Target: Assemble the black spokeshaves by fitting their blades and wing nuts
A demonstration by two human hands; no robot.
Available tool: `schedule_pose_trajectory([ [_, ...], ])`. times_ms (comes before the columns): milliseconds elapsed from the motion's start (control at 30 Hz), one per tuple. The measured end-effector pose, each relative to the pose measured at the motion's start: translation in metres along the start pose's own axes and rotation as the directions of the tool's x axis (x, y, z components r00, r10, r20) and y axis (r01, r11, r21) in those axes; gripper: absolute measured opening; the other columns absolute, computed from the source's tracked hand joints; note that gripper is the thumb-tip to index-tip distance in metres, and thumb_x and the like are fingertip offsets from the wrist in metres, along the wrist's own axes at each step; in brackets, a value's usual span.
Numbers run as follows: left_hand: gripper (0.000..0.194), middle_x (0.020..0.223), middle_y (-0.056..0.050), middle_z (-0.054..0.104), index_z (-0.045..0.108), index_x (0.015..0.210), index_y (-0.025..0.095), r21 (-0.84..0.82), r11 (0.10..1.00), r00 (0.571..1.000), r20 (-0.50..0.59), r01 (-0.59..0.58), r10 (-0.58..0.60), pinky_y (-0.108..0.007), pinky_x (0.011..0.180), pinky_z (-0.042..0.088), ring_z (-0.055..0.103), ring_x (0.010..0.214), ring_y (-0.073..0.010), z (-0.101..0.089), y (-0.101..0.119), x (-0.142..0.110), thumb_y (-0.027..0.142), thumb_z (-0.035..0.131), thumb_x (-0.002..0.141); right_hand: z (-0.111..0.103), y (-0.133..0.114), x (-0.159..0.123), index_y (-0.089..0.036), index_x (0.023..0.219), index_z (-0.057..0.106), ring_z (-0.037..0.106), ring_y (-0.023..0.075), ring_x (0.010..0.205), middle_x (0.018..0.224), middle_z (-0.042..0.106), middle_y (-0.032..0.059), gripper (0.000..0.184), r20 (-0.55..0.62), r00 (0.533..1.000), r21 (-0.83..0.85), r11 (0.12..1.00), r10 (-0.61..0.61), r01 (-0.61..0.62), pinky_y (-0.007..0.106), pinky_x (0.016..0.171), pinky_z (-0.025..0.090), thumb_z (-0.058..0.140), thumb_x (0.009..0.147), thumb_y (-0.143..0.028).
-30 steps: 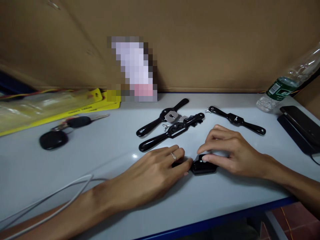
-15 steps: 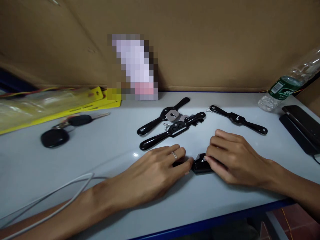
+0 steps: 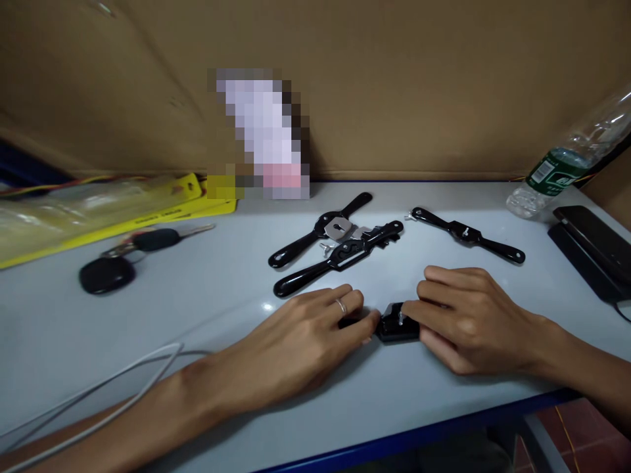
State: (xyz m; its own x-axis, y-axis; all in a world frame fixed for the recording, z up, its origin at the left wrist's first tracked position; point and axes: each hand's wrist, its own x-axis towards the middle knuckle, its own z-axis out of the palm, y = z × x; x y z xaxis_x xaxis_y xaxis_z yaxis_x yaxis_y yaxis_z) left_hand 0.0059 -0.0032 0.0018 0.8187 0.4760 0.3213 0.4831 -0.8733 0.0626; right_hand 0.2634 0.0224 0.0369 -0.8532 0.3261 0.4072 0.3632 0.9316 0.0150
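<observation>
A black metal spokeshave (image 3: 392, 330) lies near the table's front edge between my hands. My left hand (image 3: 315, 325), with a ring on one finger, closes around its left handle and presses it to the tabletop. My right hand (image 3: 461, 322) is closed over the right end, its index fingertip against the small silver wing screw (image 3: 401, 317) at the middle. Most of both handles is hidden by my fingers. Beyond my hands lie a spokeshave with a loose silver blade (image 3: 338, 228) on it, another black spokeshave (image 3: 303, 276), and a third black spokeshave (image 3: 463, 232) to the right.
Car keys (image 3: 107, 272) and yellow-edged packaging (image 3: 172, 207) are at the left. A plastic bottle (image 3: 552, 174) leans at the back right, beside a dark phone (image 3: 599, 236). A white cable (image 3: 142, 387) crosses my left forearm. Cardboard (image 3: 419, 85) walls the back.
My right fingers have shifted around the wing screw, showing more of it, and the knuckles sit slightly lower. My left hand keeps its hold on the spokeshave.
</observation>
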Motion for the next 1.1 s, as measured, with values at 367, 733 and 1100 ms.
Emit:
schedule_pose_trajectory([
  [367, 0.023, 0.085, -0.004, 0.058, 0.061, 0.108, 0.013, 0.001, 1.0, 1.0, 0.007, -0.001, 0.001, -0.03, 0.061, 0.046, 0.053, 0.071, -0.0178, -0.001, 0.001, 0.003, 0.006, 0.042, 0.098, 0.0, 0.003, -0.001, -0.015, 0.079, 0.07, 0.048, 0.0181, 0.067, 0.068, 0.06, 0.0022, 0.024, 0.088, 0.996, -0.052, 0.998, 0.023, -0.018, 0.035, 0.059, 0.034, 0.052, 0.095, -0.017],
  [733, 0.024, 0.087, -0.004, 0.056, 0.061, 0.111, 0.013, -0.023, 1.0, 1.0, 0.013, 0.003, -0.003, -0.032, 0.062, 0.046, 0.052, 0.072, -0.0179, -0.001, 0.001, 0.0, 0.008, 0.038, 0.102, 0.012, -0.007, -0.001, -0.017, 0.069, 0.065, 0.044, 0.0141, 0.059, 0.064, 0.059, 0.0004, 0.04, 0.002, 0.999, 0.063, 0.997, 0.036, -0.036, 0.032, 0.056, 0.033, 0.05, 0.104, -0.025],
  [1100, 0.023, 0.086, -0.004, 0.056, 0.06, 0.11, 0.013, -0.009, 1.0, 1.0, 0.0, 0.001, -0.001, -0.031, 0.06, 0.045, 0.052, 0.071, -0.0177, -0.001, 0.0, 0.002, 0.007, 0.039, 0.101, 0.005, -0.004, 0.0, -0.018, 0.064, 0.063, 0.044, 0.0145, 0.056, 0.06, 0.056, 0.0004, 0.033, 0.009, 1.0, 0.014, 1.0, 0.01, -0.01, 0.033, 0.055, 0.034, 0.051, 0.094, -0.015],
])
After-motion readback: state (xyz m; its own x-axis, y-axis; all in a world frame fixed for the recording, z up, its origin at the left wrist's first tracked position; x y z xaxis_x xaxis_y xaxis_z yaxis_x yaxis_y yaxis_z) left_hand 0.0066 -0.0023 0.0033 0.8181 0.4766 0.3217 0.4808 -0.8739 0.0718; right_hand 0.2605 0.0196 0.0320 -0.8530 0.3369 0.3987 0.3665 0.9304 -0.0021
